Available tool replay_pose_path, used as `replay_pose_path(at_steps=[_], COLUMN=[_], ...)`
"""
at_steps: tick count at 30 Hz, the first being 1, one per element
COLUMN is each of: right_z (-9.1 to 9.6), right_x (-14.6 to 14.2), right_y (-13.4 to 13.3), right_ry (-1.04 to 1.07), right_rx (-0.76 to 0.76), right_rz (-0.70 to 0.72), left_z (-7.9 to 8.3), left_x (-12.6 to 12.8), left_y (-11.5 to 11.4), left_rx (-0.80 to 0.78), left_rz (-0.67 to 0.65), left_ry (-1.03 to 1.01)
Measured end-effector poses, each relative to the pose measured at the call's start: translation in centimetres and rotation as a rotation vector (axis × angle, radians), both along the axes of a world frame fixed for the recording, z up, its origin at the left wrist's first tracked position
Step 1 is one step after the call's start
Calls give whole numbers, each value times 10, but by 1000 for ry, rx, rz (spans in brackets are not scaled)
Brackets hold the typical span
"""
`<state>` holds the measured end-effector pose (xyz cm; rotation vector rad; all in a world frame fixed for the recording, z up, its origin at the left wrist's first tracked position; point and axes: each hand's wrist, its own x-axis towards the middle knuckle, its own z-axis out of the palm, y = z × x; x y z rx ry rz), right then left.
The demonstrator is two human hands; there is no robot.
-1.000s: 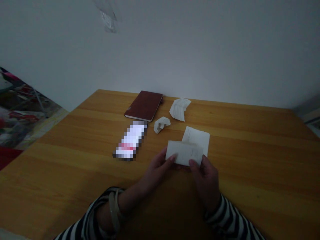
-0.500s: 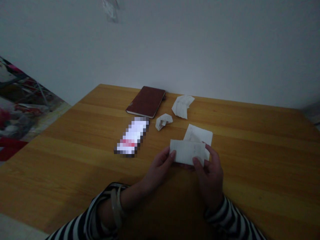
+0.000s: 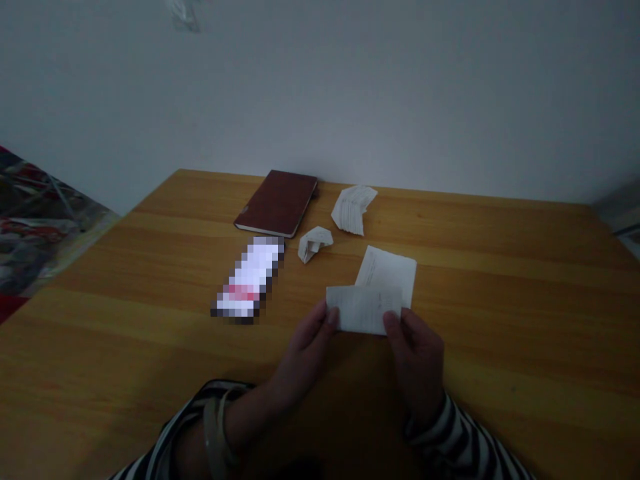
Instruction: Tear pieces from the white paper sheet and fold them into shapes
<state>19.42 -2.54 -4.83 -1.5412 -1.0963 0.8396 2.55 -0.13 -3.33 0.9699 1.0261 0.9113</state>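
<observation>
Behind everything stands the pale wall (image 3: 410,87), and against it my wooden table (image 3: 510,280), with the brown notebook (image 3: 277,202) lying closed near its far edge. My right hand (image 3: 420,360) is nearer me than the notebook and well to its right; my left hand (image 3: 303,360) is nearer me too, only a little to its right. The phone (image 3: 249,277), its lit screen blurred, lies just in front of the notebook. Right of the notebook and nearer me, a white sheet (image 3: 387,270) lies partly hidden behind the folded paper (image 3: 364,310) that I pinch by its two ends, thumbs on top; whether the two touch, I cannot tell. Just right of the notebook sits a pleated paper stack (image 3: 353,210), and near its front right corner a small folded piece (image 3: 315,242).
</observation>
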Motion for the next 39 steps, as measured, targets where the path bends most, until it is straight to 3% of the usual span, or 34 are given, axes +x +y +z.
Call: replay_pose_path(at_steps=[8,18,32,39], right_z=[5,7,8,7], right_x=[-2,-3,-5,-5], right_y=[-3,0,1,1], right_ry=[-17,167,209,254], right_rx=[27,-67,-47,-40], right_rz=[19,-9,-16,24], left_z=[1,-5,2,-1], left_x=[1,-1,1,2], left_y=[-3,0,0,-1], left_rx=[-25,-124,-68,-74], left_rz=[56,27,59,87], left_ry=[-55,-144,43,22])
